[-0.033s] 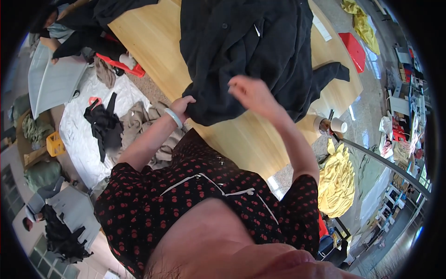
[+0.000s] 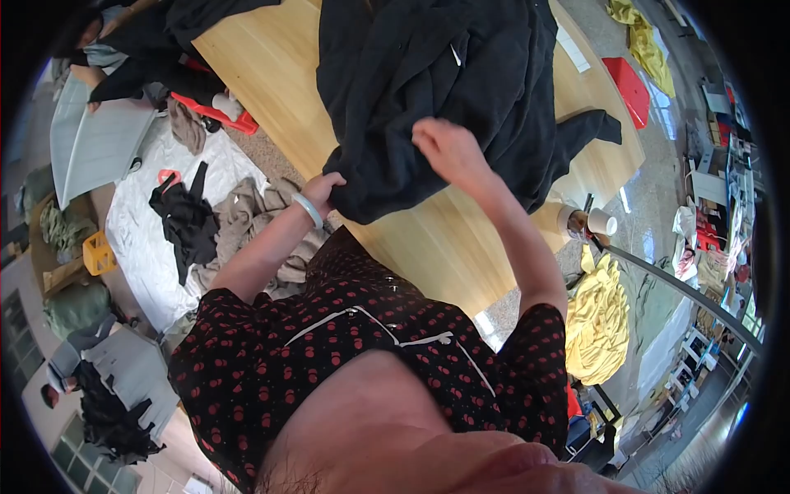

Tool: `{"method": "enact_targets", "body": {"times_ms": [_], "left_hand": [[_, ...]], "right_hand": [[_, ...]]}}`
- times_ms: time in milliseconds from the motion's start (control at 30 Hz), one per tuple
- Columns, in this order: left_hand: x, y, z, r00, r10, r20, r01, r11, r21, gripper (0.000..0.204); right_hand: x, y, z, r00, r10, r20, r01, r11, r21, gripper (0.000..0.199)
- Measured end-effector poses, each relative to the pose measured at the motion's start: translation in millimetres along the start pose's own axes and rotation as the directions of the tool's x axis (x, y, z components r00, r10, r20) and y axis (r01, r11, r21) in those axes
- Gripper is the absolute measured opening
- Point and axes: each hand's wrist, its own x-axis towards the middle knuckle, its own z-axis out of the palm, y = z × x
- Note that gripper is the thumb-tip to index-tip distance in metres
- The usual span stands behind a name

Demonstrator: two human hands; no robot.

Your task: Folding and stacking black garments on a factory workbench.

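A black garment [image 2: 485,107] lies rumpled over the wooden table [image 2: 271,90], with one sleeve [image 2: 588,132] stretched out to the right and a small white tag [image 2: 455,55] on its upper part. At the garment's near left edge, my left hand [image 2: 322,188] pinches the cloth between thumb and fingers. My right hand [image 2: 453,152] is over the middle of the garment with its fingers curled together. Its fingertips are slightly blurred, and what they hold, if anything, cannot be made out.
To the right, yellow cloth [image 2: 599,317] is heaped beside a metal bar [image 2: 683,288], near a white cup [image 2: 601,221]. Clothes lie on a white sheet [image 2: 136,222] at left. Two people [image 2: 90,41] [image 2: 62,370] are on the left side.
My right hand has moved a little to the right and away from me over the black garment, whose folds have shifted slightly. My left hand has hardly moved.
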Motion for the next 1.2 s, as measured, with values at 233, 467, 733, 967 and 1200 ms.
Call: {"method": "enact_targets", "body": {"times_ms": [233, 467, 733, 967, 1200], "left_hand": [[38.2, -43.5, -39.3, 0.964, 0.076, -0.253, 0.002, 0.956, 0.295, 0.026], [54.8, -71.9, -24.5, 0.908, 0.04, -0.417, 0.106, 0.942, 0.32, 0.062], [99.9, -86.3, 6.4, 0.884, 0.157, -0.44, 0.219, 0.693, 0.687, 0.057], [104.0, -62.8, -98.9, 0.827, 0.416, -0.378, 0.069, 0.593, 0.802, 0.049], [55.5, 117.3, -34.4, 0.035, 0.999, 0.017, -0.576, 0.006, 0.817, 0.031]], "right_hand": [[96.6, 58.0, 64.9, 0.959, -0.272, 0.08, 0.279, 0.857, -0.433, 0.009], [106.5, 91.8, 145.7, 0.986, 0.061, 0.153, 0.037, 0.822, -0.568, 0.038], [105.4, 103.9, 134.4, 0.975, 0.158, 0.157, -0.022, 0.771, -0.637, 0.019], [112.0, 51.2, 62.2, 0.996, -0.023, -0.085, -0.002, 0.961, -0.275, 0.012], [52.0, -61.3, -90.9, 0.858, -0.078, -0.507, 0.109, 0.994, 0.032, 0.011]]}}
